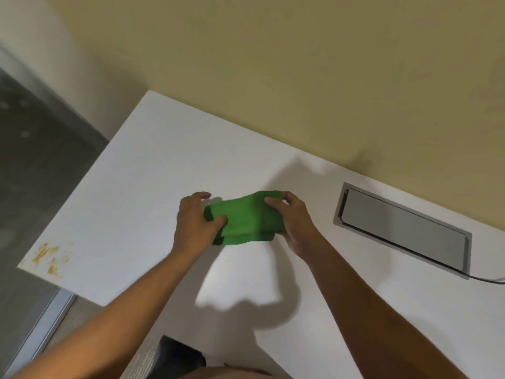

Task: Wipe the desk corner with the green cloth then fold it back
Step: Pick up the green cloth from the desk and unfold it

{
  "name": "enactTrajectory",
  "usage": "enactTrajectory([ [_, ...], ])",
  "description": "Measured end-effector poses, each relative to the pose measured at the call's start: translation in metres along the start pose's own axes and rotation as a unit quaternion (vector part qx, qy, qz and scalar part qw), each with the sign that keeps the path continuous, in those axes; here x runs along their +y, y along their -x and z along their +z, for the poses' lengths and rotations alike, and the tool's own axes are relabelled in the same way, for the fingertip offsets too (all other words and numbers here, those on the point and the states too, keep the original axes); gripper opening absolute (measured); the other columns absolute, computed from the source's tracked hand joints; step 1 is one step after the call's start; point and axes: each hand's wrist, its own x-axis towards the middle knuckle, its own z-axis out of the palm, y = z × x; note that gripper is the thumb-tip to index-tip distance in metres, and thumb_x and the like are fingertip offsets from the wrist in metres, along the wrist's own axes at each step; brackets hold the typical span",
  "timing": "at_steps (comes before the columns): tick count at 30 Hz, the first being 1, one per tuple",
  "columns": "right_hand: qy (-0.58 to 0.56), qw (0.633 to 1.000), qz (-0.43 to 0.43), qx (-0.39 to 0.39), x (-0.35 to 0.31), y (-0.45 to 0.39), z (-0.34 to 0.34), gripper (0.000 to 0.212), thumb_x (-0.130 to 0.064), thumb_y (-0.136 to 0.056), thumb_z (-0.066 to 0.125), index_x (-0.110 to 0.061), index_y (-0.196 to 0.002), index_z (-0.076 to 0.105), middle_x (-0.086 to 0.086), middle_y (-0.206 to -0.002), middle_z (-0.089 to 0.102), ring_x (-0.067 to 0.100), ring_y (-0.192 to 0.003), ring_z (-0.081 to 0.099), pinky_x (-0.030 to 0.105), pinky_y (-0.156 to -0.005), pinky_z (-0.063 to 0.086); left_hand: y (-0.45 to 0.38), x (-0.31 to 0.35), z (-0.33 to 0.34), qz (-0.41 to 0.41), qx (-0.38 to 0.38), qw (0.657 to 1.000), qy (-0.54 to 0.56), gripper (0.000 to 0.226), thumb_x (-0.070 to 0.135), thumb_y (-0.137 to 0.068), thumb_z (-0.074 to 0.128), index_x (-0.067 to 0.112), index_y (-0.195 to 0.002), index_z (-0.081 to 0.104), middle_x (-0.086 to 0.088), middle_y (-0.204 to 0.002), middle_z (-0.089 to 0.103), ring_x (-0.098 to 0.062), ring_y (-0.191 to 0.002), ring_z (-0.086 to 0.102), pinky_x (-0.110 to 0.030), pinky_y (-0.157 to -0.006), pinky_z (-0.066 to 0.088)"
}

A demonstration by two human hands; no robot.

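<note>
Head view, one frame. Both hands hold the cloth (pixel 247 218) over the middle of the desk (pixel 153 170). Left hand (pixel 196 222) grips the cloth's left end, thumb pressed on top of the fabric, fingers curled round the far edge. Right hand (pixel 293 220) grips the right end, thumb and fingertips pinching the upper right corner. Cloth is green, bunched and layered between the hands, with a folded edge along its near side; whether its underside touches the desk surface cannot be told, though a shadow lies on the desk just below it. Desk is white, set against a yellow wall (pixel 300 64). Its near left corner carries a yellowish-orange stain (pixel 49 257), well apart from the cloth and hands. To the right of the right hand, a grey cable hatch (pixel 401 228) is recessed in the desk top near the wall, with a dark cable (pixel 489 280) leading off from its right end. Grey floor (pixel 35 165) shows to the left of the desk. Both forearms are bare and reach in from the bottom edge.
</note>
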Motion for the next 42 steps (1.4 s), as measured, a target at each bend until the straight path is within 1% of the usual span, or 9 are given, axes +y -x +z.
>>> enactTrajectory([
  [3, 0.011, 0.999, -0.005, -0.037, 0.007, 0.023, 0.055, 0.028, -0.018, -0.092, 0.080, -0.009, -0.116, 0.068, 0.011, -0.098, 0.081, 0.029, -0.088, 0.078, 0.042, -0.073, 0.065, 0.041, -0.006, -0.032, 0.126, 0.016, 0.992, -0.008, 0.054, 0.052, -0.087, 0.066, 0.025, -0.133, 0.071, -0.002, -0.149, 0.059, -0.024, -0.143, 0.048, -0.045, -0.120, 0.040],
  [6, 0.044, 0.997, -0.008, -0.060, 0.014, 0.046, 0.110, 0.039, -0.027, -0.092, 0.081, -0.009, -0.124, 0.067, 0.016, -0.110, 0.080, 0.038, -0.101, 0.079, 0.051, -0.088, 0.066, 0.072, -0.013, -0.065, 0.156, -0.015, 0.980, 0.121, 0.043, 0.057, -0.091, 0.064, 0.040, -0.130, 0.067, 0.018, -0.135, 0.066, -0.006, -0.125, 0.063, -0.037, -0.101, 0.060],
  [10, 0.068, 0.987, 0.002, -0.146, 0.020, 0.076, 0.175, 0.049, -0.041, -0.103, 0.059, 0.000, -0.128, 0.065, 0.032, -0.123, 0.071, 0.048, -0.112, 0.072, 0.062, -0.100, 0.060, 0.084, -0.046, -0.111, 0.119, 0.063, 0.975, 0.179, 0.053, 0.046, -0.093, 0.079, 0.024, -0.139, 0.066, 0.012, -0.132, 0.068, -0.010, -0.116, 0.070, -0.035, -0.089, 0.066],
  [14, 0.152, 0.965, -0.048, -0.210, 0.035, 0.094, 0.229, 0.037, -0.017, -0.100, 0.053, 0.014, -0.119, 0.058, 0.039, -0.116, 0.061, 0.041, -0.101, 0.063, 0.069, -0.097, 0.055, 0.085, -0.086, -0.165, 0.024, 0.072, 0.974, 0.213, 0.067, 0.054, -0.086, 0.077, 0.024, -0.145, 0.064, 0.003, -0.137, 0.070, -0.012, -0.110, 0.074, -0.029, -0.090, 0.064],
  [17, 0.168, 0.956, -0.059, -0.235, 0.052, 0.103, 0.266, 0.026, -0.017, -0.099, 0.060, -0.006, -0.119, 0.073, 0.026, -0.114, 0.072, 0.033, -0.105, 0.071, 0.047, -0.091, 0.063, 0.090, -0.111, -0.198, -0.041, 0.068, 0.947, 0.313, 0.054, 0.045, -0.091, 0.080, 0.022, -0.138, 0.069, -0.001, -0.134, 0.067, -0.016, -0.111, 0.074, -0.047, -0.097, 0.064],
  [23, 0.397, 0.862, -0.158, -0.271, 0.079, 0.113, 0.339, 0.026, -0.041, -0.100, 0.069, -0.055, -0.121, 0.070, -0.035, -0.118, 0.070, -0.012, -0.113, 0.064, 0.009, -0.082, 0.056, 0.097, -0.152, -0.250, -0.081, 0.058, 0.900, 0.425, 0.039, 0.042, -0.094, 0.071, 0.015, -0.122, 0.077, -0.009, -0.115, 0.081, -0.026, -0.110, 0.078, -0.043, -0.091, 0.066],
  [26, 0.464, 0.817, -0.219, -0.263, 0.088, 0.112, 0.357, 0.046, -0.033, -0.092, 0.081, -0.054, -0.130, 0.065, -0.048, -0.117, 0.059, -0.031, -0.110, 0.050, -0.005, -0.076, 0.044, 0.097, -0.167, -0.266, -0.103, 0.074, 0.880, 0.457, 0.020, 0.020, -0.102, 0.063, 0.009, -0.108, 0.079, -0.014, -0.103, 0.081, -0.030, -0.104, 0.079, -0.045, -0.089, 0.066],
  [38, 0.445, 0.814, -0.286, -0.241, 0.044, 0.050, 0.404, 0.033, 0.011, -0.084, 0.069, -0.004, -0.109, 0.082, 0.016, -0.103, 0.081, 0.024, -0.089, 0.073, 0.051, -0.092, 0.064, 0.056, -0.189, -0.330, -0.054, 0.145, 0.926, 0.345, 0.026, -0.005, -0.095, 0.063, 0.003, -0.114, 0.079, -0.018, -0.096, 0.080, -0.020, -0.079, 0.077, -0.035, -0.074, 0.067],
  [42, 0.455, 0.788, -0.350, -0.221, 0.017, 0.031, 0.419, 0.033, 0.005, -0.086, 0.068, -0.013, -0.110, 0.083, -0.003, -0.096, 0.079, 0.007, -0.086, 0.073, 0.029, -0.089, 0.060, 0.027, -0.185, -0.360, 0.017, 0.243, 0.956, 0.166, 0.034, 0.001, -0.087, 0.066, 0.014, -0.112, 0.085, -0.002, -0.089, 0.081, -0.003, -0.072, 0.070, -0.017, -0.079, 0.059],
])
